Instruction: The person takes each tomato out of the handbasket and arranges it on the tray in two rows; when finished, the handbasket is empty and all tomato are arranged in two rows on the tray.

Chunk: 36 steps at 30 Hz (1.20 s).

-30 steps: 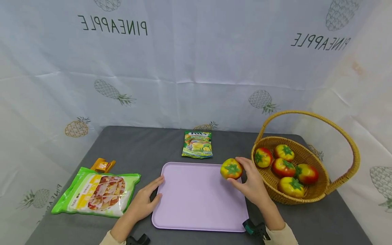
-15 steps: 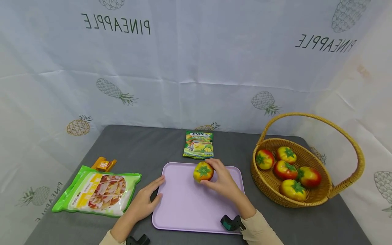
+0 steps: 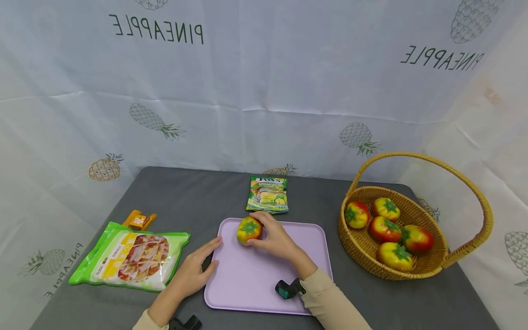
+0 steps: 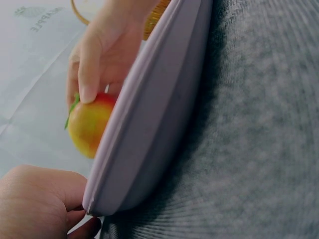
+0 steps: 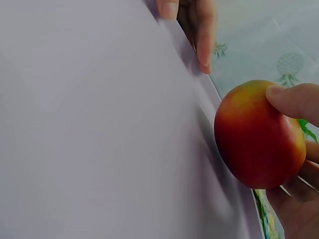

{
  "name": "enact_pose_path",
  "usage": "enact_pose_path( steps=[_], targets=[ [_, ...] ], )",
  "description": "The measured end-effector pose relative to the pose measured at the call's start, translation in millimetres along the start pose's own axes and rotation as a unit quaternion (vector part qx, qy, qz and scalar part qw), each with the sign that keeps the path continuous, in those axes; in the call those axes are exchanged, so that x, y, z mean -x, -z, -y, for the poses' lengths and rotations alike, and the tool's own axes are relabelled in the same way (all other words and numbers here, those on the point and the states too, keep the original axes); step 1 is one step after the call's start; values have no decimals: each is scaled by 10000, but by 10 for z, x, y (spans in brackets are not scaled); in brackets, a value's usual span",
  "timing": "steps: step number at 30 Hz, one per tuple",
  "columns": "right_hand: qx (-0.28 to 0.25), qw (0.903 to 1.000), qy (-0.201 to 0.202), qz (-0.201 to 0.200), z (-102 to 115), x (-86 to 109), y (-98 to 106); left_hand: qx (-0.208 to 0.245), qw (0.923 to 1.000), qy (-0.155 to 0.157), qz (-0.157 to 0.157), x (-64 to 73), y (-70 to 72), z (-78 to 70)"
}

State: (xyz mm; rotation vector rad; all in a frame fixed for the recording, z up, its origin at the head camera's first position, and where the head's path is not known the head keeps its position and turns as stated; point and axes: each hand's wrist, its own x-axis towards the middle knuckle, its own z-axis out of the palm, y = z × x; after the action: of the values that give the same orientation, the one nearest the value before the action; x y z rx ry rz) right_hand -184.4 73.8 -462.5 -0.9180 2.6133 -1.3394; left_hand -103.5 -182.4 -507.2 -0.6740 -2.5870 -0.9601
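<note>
Centre frame, a right hand (image 3: 275, 240) grips a red-yellow fruit (image 3: 247, 231) between thumb and fingers, over the upper left of a lilac tray (image 3: 260, 284). The fruit's leafy cap faces up; its long axis runs roughly top to bottom in the right wrist view. The left hand (image 3: 194, 270) touches the tray's left rim, fingers extended.

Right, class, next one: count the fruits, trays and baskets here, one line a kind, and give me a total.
Fruits: 6 (5 in the basket, 1 in the right hand)
Tray: 1
Basket: 1
Total: 8
</note>
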Motion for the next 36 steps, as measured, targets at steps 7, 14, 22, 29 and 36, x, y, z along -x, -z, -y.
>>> enact_pose_path(
  steps=[7, 14, 22, 29, 36],
  targets=[
    [-275, 9996, -24, 107, -1, -94, -43, 90, 9999, -42, -31, 4, 4, 7],
    [-278, 9993, -84, 250, -46, -142, -67, 66, 10000, -29, -36, 2, 5, 6],
    [-134, 9994, -44, 328, -45, -148, -67, 45, 10000, -55, -38, 9, -6, 5],
    [-166, 9995, 39, 253, -34, -128, -58, 20, 10000, -32, -39, 8, -16, 7],
    [-70, 9993, -222, 278, -8, -97, -31, 3, 10000, -49, -32, 7, -15, 6]
  ],
)
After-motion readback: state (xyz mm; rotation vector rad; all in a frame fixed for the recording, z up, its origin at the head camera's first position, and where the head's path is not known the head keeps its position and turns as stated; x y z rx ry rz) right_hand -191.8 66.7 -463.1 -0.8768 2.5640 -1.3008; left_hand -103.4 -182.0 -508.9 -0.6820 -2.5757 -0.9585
